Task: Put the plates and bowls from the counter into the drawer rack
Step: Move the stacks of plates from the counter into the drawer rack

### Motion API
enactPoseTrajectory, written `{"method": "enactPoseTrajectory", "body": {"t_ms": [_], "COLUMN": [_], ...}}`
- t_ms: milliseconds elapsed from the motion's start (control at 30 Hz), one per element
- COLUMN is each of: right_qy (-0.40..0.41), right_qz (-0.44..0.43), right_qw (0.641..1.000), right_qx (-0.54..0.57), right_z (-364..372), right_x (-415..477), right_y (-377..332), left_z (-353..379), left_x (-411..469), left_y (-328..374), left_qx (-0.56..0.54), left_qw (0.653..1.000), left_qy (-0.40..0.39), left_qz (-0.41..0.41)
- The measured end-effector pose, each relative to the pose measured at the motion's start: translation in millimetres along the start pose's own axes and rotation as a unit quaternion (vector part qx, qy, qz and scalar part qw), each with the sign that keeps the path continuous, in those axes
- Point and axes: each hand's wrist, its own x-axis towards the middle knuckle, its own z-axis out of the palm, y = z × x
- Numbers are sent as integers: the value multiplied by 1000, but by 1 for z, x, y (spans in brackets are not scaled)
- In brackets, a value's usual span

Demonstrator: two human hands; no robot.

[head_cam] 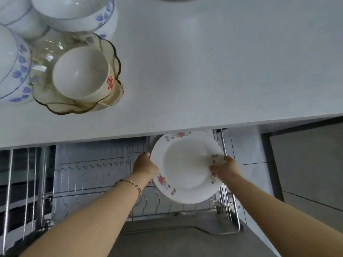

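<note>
Plate (185, 169) held between 2 hands above the open drawer rack (92, 175), just below the front edge of the surface (204, 62). Left hand (146, 166) grips the left rim and right hand (225, 167) pinches the right rim, so the hands lie on opposite sides, equally near. The plate is tilted, face toward the camera, its far rim under the surface edge. Wire slots lie beneath it and to its left; whether it touches them cannot be told. The next move is probably lowering it on edge. Bowls (74, 13) stand on the surface, far left
</note>
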Motion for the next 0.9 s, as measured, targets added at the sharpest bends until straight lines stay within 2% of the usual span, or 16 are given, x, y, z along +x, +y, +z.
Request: {"method": "enactPoseTrajectory", "body": {"t_ms": [267, 433, 500, 567, 667, 700, 800, 900], "right_qy": [107, 146, 161, 150, 47, 42, 62, 81], "right_qz": [-24, -44, -45, 4, 81, 89, 86, 54], "right_qw": [994, 986, 980, 980, 993, 993, 987, 987], "right_qx": [29, 71, 110, 129, 65, 59, 121, 127], "right_z": [50, 65, 67, 68, 81, 85, 81, 68], "right_x": [38, 31, 27, 23, 31, 35, 35, 27], "right_y": [-9, -5, -1, -3, -7, -7, -13, -14], "left_z": [-5, -2, 3, 12, 28, 31, 33, 36], "left_x": [67, 66, 63, 57, 47, 46, 53, 58], "left_y": [13, 2, -3, -4, -4, -4, -6, -3], "left_qx": [4, 10, -28, -112, -293, -324, -369, -321], "left_qw": [996, 994, 994, 991, 953, 940, 924, 944], "left_qy": [80, 78, 71, 65, 12, 4, 3, 4], "left_qz": [26, 81, 76, 42, -79, -105, -104, -71]}}
